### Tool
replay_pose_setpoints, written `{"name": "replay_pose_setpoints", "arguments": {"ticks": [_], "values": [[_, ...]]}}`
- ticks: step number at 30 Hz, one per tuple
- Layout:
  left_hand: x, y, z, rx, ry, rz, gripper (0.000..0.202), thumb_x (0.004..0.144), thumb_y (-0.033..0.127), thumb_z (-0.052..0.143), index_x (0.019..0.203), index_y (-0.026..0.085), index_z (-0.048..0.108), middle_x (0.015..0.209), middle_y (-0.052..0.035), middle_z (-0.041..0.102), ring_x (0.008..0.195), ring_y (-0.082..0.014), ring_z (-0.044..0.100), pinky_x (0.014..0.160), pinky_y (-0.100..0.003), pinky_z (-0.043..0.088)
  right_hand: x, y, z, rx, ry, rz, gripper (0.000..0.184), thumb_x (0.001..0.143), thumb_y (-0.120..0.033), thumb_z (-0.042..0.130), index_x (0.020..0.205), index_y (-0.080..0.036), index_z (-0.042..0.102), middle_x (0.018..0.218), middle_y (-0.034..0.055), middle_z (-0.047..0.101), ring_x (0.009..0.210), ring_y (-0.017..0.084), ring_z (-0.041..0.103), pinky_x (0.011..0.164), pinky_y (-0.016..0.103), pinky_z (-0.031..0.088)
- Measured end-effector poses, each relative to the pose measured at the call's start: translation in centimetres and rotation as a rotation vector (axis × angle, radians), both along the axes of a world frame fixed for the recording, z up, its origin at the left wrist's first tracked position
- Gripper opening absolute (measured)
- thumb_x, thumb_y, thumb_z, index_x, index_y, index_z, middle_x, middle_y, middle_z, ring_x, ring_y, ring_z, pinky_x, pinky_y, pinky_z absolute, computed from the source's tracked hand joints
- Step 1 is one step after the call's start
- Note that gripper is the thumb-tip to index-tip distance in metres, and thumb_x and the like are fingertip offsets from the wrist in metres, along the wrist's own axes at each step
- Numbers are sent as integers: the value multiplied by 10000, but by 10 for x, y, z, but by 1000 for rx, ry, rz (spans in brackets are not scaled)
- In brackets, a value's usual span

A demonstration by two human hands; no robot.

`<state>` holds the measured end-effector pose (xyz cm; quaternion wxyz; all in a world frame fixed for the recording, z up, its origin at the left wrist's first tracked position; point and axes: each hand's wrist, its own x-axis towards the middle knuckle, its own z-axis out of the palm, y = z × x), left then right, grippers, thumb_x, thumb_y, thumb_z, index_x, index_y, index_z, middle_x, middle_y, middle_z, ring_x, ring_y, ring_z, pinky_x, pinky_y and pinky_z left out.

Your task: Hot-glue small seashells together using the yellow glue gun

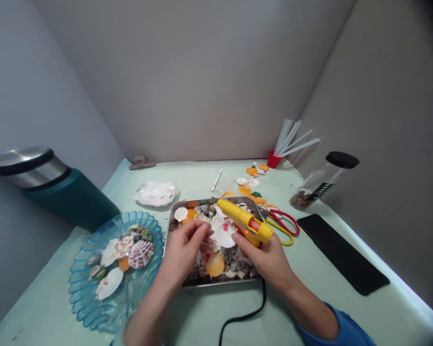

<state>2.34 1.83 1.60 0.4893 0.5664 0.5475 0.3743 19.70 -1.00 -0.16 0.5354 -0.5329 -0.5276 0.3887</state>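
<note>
My right hand point(269, 254) is wrapped round a yellow hot glue gun point(240, 216), whose nozzle points up and left over a metal tray point(211, 284). An orange-red light glows on its side. The right thumb touches the edge of a white scallop shell point(222, 235) with a red spot on it. To the left of that shell, my left hand point(187, 245) has thumb and fingertips pinched together; anything between them is too small to make out. Several shells fill the tray under both hands, among them an orange scallop shell point(215, 264).
A blue scalloped plate point(81, 283) with shells and a teal bottle point(72, 197) stand left. Red-and-yellow scissors point(285, 223), a black phone-like slab point(341, 252) and a clear jar point(315, 185) are right. Behind are glue sticks point(292, 137) in a red cup and crumpled tissue point(156, 193). A black cord point(238, 318) runs forward.
</note>
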Motion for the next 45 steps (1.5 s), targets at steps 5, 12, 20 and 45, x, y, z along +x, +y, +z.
{"name": "replay_pose_setpoints", "arguments": {"ticks": [5,12,20,45], "values": [[-18,6,-1,388,874,-54,223,829,173,469,902,202,677,956,-89,679,939,-260,590,806,-381,447,0,2,5,-43,-2,-92,242,732,-346,675,838,-129,684,560,12,615,502,166,565,398,241,447],[-8,4,-13,374,1170,-271,141,798,180,510,834,205,644,895,-78,634,860,-236,607,656,-308,442,0,3,2,-57,0,-98,272,726,-374,676,818,-119,682,479,-26,525,422,123,473,358,223,373],[-13,3,-10,372,1138,-192,146,865,190,404,833,190,547,831,-82,648,766,-230,626,605,-300,403,0,3,2,-25,-11,-99,259,727,-349,683,869,-133,684,551,-2,596,477,147,530,384,233,414],[0,-22,13,445,341,45,138,855,293,501,764,209,561,739,-4,611,628,-137,556,586,-235,418,-2,-1,-14,63,-40,40,135,776,-284,671,855,-179,645,734,26,669,651,192,635,567,287,548]]}}
